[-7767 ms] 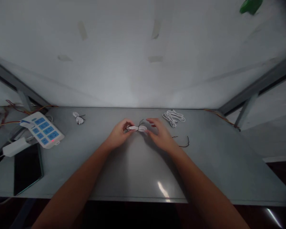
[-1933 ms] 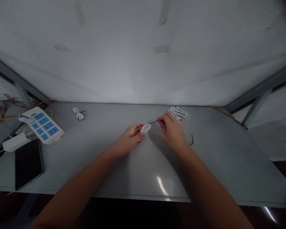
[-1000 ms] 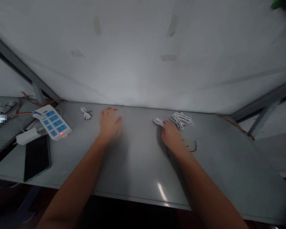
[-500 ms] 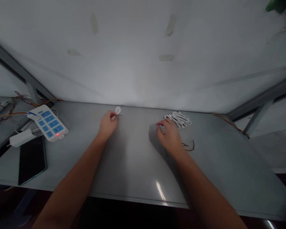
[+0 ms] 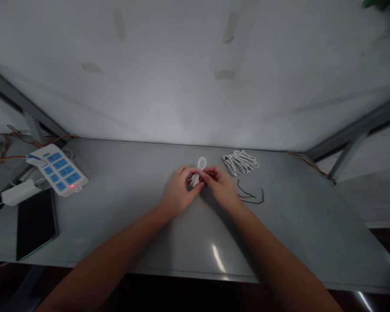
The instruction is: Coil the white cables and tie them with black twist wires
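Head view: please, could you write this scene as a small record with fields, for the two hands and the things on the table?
left hand: holds the white cable bundle
right hand: at the same bundle, meeting the left hand
beyond right hand: coiled white cables
beside right wrist: thin black ties
table's left side: power strip, red light on; white adapter; dark tablet
surface: grey table

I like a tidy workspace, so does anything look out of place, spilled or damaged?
I see no spill or damage. A few black ties lie loose and bent beside the right hand, and the power strip sits askew on the table. Tape scraps dot the wall. The bright streak looks like reflected light.
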`<action>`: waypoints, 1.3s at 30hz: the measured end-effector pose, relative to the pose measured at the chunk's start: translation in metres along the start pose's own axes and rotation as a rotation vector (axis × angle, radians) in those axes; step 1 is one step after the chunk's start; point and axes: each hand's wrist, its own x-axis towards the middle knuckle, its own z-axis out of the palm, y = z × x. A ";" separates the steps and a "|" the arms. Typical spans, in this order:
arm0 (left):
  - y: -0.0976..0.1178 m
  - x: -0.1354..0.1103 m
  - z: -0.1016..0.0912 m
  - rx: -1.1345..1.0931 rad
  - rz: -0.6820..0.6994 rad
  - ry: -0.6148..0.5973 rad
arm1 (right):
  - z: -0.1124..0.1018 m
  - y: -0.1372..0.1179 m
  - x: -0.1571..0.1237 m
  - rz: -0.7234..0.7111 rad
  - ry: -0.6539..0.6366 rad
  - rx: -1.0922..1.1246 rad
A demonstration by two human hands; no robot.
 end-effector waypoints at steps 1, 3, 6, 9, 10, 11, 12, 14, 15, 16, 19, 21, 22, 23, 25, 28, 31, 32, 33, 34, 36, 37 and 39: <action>0.000 0.000 0.000 -0.039 -0.004 -0.016 | -0.002 -0.001 0.000 0.008 0.010 -0.007; 0.000 0.001 -0.001 -0.117 -0.038 -0.043 | -0.005 -0.002 0.001 0.010 0.029 -0.050; 0.004 0.004 -0.009 -0.173 -0.133 -0.072 | -0.007 -0.003 -0.001 -0.031 0.036 -0.193; 0.011 0.006 -0.021 -0.251 -0.197 -0.107 | -0.007 -0.005 -0.003 -0.118 0.060 -0.354; 0.014 0.007 -0.024 -0.300 -0.202 -0.110 | -0.007 -0.006 -0.004 -0.142 0.071 -0.391; 0.017 0.006 -0.026 -0.360 -0.195 -0.105 | -0.007 -0.007 -0.005 -0.158 0.075 -0.418; 0.019 0.005 -0.027 -0.420 -0.181 -0.099 | -0.006 -0.008 -0.006 -0.168 0.070 -0.433; 0.023 0.003 -0.026 -0.510 -0.135 -0.094 | -0.005 -0.012 -0.008 -0.181 0.036 -0.441; 0.024 0.001 -0.025 -0.523 -0.107 -0.097 | -0.005 -0.014 -0.009 -0.189 0.016 -0.439; 0.024 0.000 -0.024 -0.510 -0.082 -0.099 | -0.004 -0.016 -0.010 -0.199 -0.003 -0.433; 0.021 -0.004 -0.023 -0.392 -0.041 -0.115 | -0.004 -0.023 -0.013 -0.245 -0.048 -0.396; 0.017 -0.006 -0.022 -0.332 -0.030 -0.172 | -0.004 -0.025 -0.014 -0.274 -0.056 -0.365; 0.014 -0.007 -0.021 -0.308 -0.026 -0.210 | -0.005 -0.026 -0.015 -0.285 -0.051 -0.353; 0.012 -0.008 -0.019 -0.283 -0.023 -0.235 | -0.005 -0.026 -0.015 -0.296 -0.038 -0.345; 0.007 -0.009 -0.014 -0.239 -0.034 -0.234 | -0.005 -0.025 -0.015 -0.319 -0.008 -0.338; 0.005 -0.008 -0.007 -0.283 -0.089 -0.158 | -0.005 -0.024 -0.015 -0.358 0.035 -0.348; 0.008 -0.004 -0.004 -0.457 -0.198 -0.073 | -0.002 -0.023 -0.016 -0.408 0.078 -0.397; 0.010 -0.001 -0.004 -0.519 -0.245 -0.033 | -0.001 -0.022 -0.016 -0.444 0.089 -0.424; 0.012 0.001 -0.005 -0.577 -0.289 0.016 | 0.000 -0.021 -0.016 -0.496 0.096 -0.454; 0.014 0.002 -0.006 -0.628 -0.327 0.066 | 0.001 -0.020 -0.017 -0.562 0.097 -0.486; 0.016 0.005 -0.007 -0.711 -0.385 0.152 | 0.001 -0.019 -0.017 -0.707 0.084 -0.547; 0.017 0.006 -0.007 -0.749 -0.408 0.183 | 0.002 -0.018 -0.017 -0.769 0.072 -0.574; 0.018 0.006 -0.006 -0.820 -0.457 0.207 | 0.001 -0.016 -0.016 -0.847 0.043 -0.616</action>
